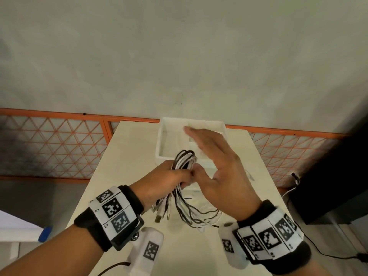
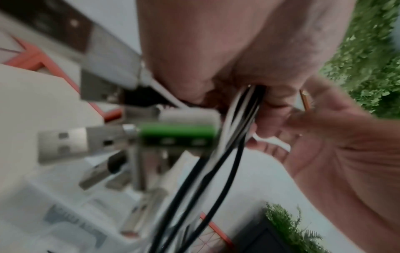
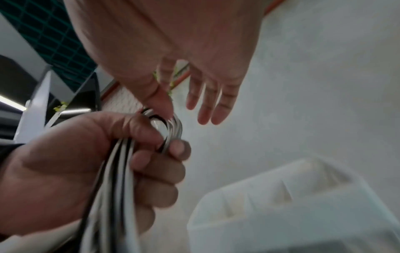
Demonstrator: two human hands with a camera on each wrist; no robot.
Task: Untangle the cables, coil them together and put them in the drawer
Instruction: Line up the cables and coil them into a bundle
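A bundle of black and white cables point(image 1: 185, 159) is folded into a loop, and my left hand point(image 1: 176, 176) grips it in a fist at the middle. Its loose strands point(image 1: 196, 216) and USB plugs point(image 1: 158, 218) hang down to the table. My right hand point(image 1: 214, 154) is held flat just right of the loop, fingers straight, with the thumb tip point(image 3: 165, 107) touching the loop's top. The white drawer point(image 1: 161, 136) stands open-topped behind the hands. In the left wrist view the cables point(image 2: 240, 118) leave my fist beside a green-collared USB plug point(image 2: 71, 143).
The pale table point(image 1: 123, 156) runs away from me to the grey wall. An orange lattice fence point(image 1: 59, 144) lies on both sides below it. A dark cabinet point(image 1: 334, 176) and floor wires point(image 1: 290, 190) are at the right, a blue object point(image 1: 44, 234) at the left.
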